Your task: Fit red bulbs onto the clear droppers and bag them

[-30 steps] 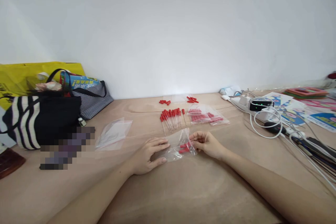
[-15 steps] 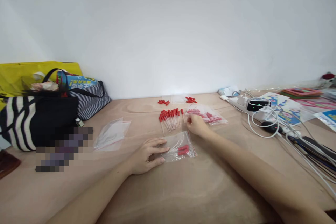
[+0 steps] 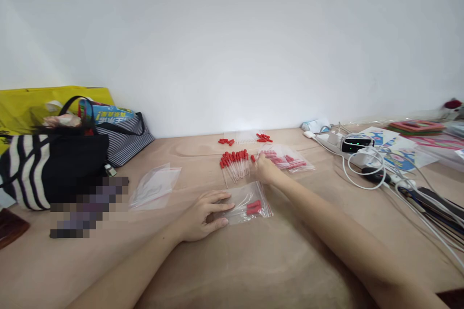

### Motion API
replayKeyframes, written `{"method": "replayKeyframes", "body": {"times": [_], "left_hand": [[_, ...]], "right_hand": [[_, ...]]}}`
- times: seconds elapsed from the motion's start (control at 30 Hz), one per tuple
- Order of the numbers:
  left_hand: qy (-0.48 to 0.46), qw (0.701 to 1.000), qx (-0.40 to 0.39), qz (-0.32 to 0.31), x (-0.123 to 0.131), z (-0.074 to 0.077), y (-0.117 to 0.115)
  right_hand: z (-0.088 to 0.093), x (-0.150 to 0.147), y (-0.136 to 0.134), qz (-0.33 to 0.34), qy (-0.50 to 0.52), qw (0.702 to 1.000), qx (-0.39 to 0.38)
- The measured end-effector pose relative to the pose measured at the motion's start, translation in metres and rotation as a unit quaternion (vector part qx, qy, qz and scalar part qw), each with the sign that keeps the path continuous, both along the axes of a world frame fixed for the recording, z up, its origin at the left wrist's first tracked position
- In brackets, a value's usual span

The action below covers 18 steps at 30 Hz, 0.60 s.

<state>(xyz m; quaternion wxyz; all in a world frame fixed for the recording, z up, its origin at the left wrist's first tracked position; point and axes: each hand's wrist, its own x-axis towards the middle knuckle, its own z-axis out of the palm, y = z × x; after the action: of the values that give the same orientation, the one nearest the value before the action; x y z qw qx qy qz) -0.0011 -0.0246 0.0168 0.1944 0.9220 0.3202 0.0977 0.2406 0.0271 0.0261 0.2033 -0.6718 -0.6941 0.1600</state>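
My left hand (image 3: 208, 216) lies on the table with its fingers stretched out over the left edge of a clear zip bag (image 3: 237, 212). Inside that bag are droppers with red rubber bulbs (image 3: 254, 207). Beyond it, a fan of several droppers (image 3: 235, 161) rests on the wood, bulbs pointing away from me. Just right of the fan, my right hand (image 3: 264, 169) is closed in a pinch on a single dropper (image 3: 253, 158), whose red bulb shows past the fingers; its tube is mostly hidden. Filled zip bags (image 3: 295, 161) lie right behind this hand.
Loose red bulbs (image 3: 226, 142) and a row of clear tubes (image 3: 248, 137) lie near the wall. Flat plastic bags (image 3: 155, 187) are at left, beside a black-and-white bag (image 3: 72, 169). A power strip (image 3: 331, 142) with tangled white cables sits at right.
My right hand has shifted slightly, and the dropper at its fingers has tilted, its bulb a little lower and to the right. My left hand stays on the zip bag.
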Motion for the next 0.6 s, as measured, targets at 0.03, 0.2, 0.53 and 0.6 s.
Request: {"method": "replayKeyframes", "body": {"times": [0.03,0.2,0.53,0.6], "left_hand": [[-0.001,1.000,0.000,-0.001,0.000,0.000,0.000],[0.006,1.000,0.002,0.002,0.000,0.002,-0.001],[-0.002,1.000,0.012,-0.002,0.001,0.001,0.000],[0.005,1.000,0.014,-0.002,0.001,0.001,0.000]], "right_hand": [[0.000,0.007,-0.009,0.000,-0.001,1.000,-0.006],[-0.017,0.046,-0.058,0.036,0.049,0.998,0.017],[-0.021,0.032,-0.036,0.031,0.000,0.999,0.044],[-0.023,0.027,-0.030,0.030,0.008,0.998,0.047]]}}
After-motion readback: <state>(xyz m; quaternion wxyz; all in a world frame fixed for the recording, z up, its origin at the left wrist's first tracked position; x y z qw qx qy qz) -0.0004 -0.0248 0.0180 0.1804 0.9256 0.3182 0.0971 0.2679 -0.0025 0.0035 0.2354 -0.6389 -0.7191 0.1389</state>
